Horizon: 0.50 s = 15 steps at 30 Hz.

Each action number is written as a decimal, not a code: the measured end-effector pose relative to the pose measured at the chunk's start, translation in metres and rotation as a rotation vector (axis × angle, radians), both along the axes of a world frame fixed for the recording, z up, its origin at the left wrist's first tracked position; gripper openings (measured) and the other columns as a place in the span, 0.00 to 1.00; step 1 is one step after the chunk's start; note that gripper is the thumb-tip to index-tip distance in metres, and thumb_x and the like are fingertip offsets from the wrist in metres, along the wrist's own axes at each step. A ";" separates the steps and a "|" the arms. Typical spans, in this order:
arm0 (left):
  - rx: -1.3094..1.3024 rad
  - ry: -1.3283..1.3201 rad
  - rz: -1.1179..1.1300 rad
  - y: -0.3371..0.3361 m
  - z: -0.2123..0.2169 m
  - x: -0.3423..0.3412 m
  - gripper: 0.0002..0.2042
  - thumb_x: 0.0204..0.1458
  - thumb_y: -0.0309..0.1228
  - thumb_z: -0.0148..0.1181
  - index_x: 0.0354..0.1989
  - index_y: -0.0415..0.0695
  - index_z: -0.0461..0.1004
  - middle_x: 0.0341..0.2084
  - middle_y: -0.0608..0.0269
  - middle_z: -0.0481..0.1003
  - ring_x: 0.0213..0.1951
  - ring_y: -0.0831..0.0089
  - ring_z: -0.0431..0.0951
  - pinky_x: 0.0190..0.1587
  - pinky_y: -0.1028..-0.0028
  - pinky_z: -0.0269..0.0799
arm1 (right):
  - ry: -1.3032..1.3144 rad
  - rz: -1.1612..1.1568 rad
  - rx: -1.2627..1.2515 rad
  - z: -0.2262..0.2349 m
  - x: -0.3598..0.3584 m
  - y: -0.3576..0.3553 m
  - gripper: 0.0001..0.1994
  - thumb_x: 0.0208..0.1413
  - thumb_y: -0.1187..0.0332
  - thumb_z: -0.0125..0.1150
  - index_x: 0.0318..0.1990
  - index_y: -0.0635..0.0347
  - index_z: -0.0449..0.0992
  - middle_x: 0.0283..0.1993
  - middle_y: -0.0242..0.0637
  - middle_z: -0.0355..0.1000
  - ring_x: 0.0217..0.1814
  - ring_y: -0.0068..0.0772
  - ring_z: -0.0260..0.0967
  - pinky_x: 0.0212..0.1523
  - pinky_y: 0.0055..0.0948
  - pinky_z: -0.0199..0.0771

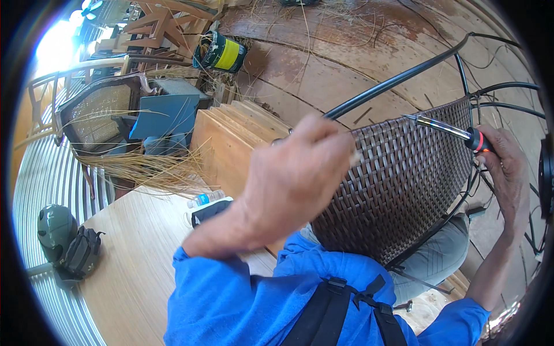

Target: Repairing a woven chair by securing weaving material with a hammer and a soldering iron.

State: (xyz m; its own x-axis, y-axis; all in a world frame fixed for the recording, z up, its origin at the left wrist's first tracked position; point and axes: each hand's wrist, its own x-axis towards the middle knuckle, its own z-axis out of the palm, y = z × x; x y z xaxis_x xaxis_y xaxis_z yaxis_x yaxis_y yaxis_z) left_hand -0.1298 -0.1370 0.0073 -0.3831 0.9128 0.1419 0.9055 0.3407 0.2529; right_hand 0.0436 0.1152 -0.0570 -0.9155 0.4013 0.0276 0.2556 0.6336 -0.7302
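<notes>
Brown woven wicker forms a curved panel (pixel 404 179) on a black tubular frame (pixel 398 81), resting against the person's grey trouser leg (pixel 435 262). The right hand (pixel 503 164) grasps a screwdriver (pixel 443 127) by its black-and-red handle, its bright shaft lying along the panel's upper edge and its tip pointing left. In front of the panel's left edge is the left hand (pixel 300 179), raised and blurred, with fingers curled in; I cannot tell whether they are closed on anything. Labels show mostly as colour: a broad yellow-green one wraps the dark bucket (pixel 220 53), tipped over on the plank floor (pixel 283 60), and a blue one circles the clear plastic bottle (pixel 206 199) lying on the pale wood tabletop (pixel 130 259). Any print there is too small to read. Beyond the left forearm stands a stack of wooden boards (pixel 225 147); left of it, loose straw-coloured strands (pixel 147 167) spread below a blue sheet (pixel 167 115) and a cane-panelled chair (pixel 101 118).
</notes>
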 end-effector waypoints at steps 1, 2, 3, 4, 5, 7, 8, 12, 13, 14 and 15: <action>0.073 -0.037 0.018 -0.006 -0.008 0.004 0.07 0.42 0.25 0.61 0.32 0.44 0.72 0.28 0.61 0.69 0.25 0.66 0.73 0.23 0.72 0.70 | -0.006 0.002 0.033 0.000 -0.004 0.000 0.16 0.48 0.66 0.57 0.45 0.64 0.70 0.34 0.38 0.65 0.36 0.32 0.63 0.39 0.26 0.62; 0.140 -0.063 0.046 -0.013 -0.014 0.010 0.09 0.41 0.24 0.62 0.33 0.44 0.73 0.28 0.61 0.68 0.24 0.68 0.73 0.24 0.73 0.70 | -0.004 0.005 0.032 -0.001 -0.009 -0.002 0.16 0.48 0.66 0.57 0.45 0.64 0.70 0.34 0.38 0.65 0.36 0.32 0.63 0.39 0.26 0.62; 0.229 -0.115 0.060 -0.021 -0.023 0.011 0.11 0.40 0.21 0.63 0.34 0.42 0.74 0.30 0.60 0.68 0.25 0.71 0.71 0.25 0.75 0.69 | 0.061 0.018 0.050 -0.002 -0.015 -0.004 0.16 0.48 0.67 0.58 0.44 0.63 0.70 0.34 0.38 0.66 0.37 0.33 0.63 0.40 0.27 0.62; 0.309 -0.189 0.113 -0.025 -0.031 0.016 0.10 0.40 0.20 0.63 0.34 0.41 0.74 0.31 0.60 0.68 0.26 0.71 0.71 0.26 0.76 0.69 | 0.125 0.033 0.070 -0.002 -0.021 -0.006 0.16 0.47 0.67 0.58 0.44 0.63 0.70 0.34 0.39 0.66 0.37 0.34 0.64 0.40 0.28 0.62; 0.389 -0.265 0.165 -0.029 -0.037 0.021 0.10 0.41 0.20 0.63 0.33 0.40 0.74 0.32 0.60 0.69 0.28 0.70 0.71 0.28 0.77 0.69 | 0.124 0.035 0.071 0.001 -0.027 -0.006 0.16 0.47 0.67 0.58 0.44 0.63 0.70 0.34 0.39 0.66 0.37 0.34 0.64 0.40 0.28 0.62; 0.413 -0.279 0.153 -0.036 -0.047 0.021 0.09 0.42 0.21 0.63 0.34 0.39 0.73 0.33 0.59 0.70 0.31 0.69 0.72 0.32 0.76 0.70 | 0.052 0.159 0.154 0.007 -0.036 -0.005 0.16 0.46 0.67 0.58 0.44 0.62 0.71 0.34 0.40 0.67 0.37 0.37 0.64 0.40 0.30 0.63; 0.456 -0.300 0.144 -0.038 -0.051 0.020 0.09 0.43 0.21 0.62 0.34 0.39 0.74 0.33 0.58 0.71 0.32 0.69 0.73 0.34 0.76 0.70 | 0.055 0.169 0.211 0.009 -0.040 -0.008 0.15 0.46 0.66 0.57 0.42 0.61 0.72 0.33 0.40 0.67 0.36 0.39 0.63 0.41 0.33 0.61; 0.557 -0.411 0.183 -0.042 -0.059 0.022 0.07 0.44 0.22 0.62 0.33 0.39 0.74 0.33 0.57 0.73 0.35 0.69 0.74 0.37 0.75 0.70 | 0.110 0.213 0.301 0.010 -0.050 -0.010 0.15 0.46 0.64 0.57 0.42 0.59 0.73 0.32 0.38 0.67 0.36 0.37 0.63 0.43 0.34 0.58; 0.558 -0.415 0.184 -0.044 -0.062 0.023 0.07 0.44 0.22 0.62 0.33 0.39 0.74 0.33 0.57 0.73 0.35 0.69 0.74 0.37 0.75 0.70 | 0.109 0.224 0.343 0.010 -0.051 -0.010 0.15 0.46 0.64 0.57 0.41 0.58 0.74 0.32 0.37 0.67 0.36 0.36 0.63 0.43 0.35 0.56; 0.574 -0.462 0.206 -0.046 -0.065 0.024 0.07 0.45 0.23 0.61 0.33 0.39 0.74 0.32 0.57 0.73 0.35 0.69 0.74 0.37 0.75 0.70 | 0.108 0.235 0.384 0.009 -0.052 -0.011 0.15 0.47 0.63 0.57 0.41 0.57 0.74 0.31 0.37 0.67 0.37 0.35 0.63 0.44 0.35 0.55; 0.591 -0.509 0.228 -0.047 -0.067 0.024 0.06 0.45 0.23 0.61 0.33 0.39 0.74 0.32 0.57 0.73 0.35 0.69 0.74 0.38 0.75 0.70 | 0.104 0.237 0.386 0.010 -0.054 -0.012 0.15 0.47 0.63 0.57 0.41 0.57 0.74 0.31 0.37 0.67 0.37 0.35 0.63 0.44 0.35 0.55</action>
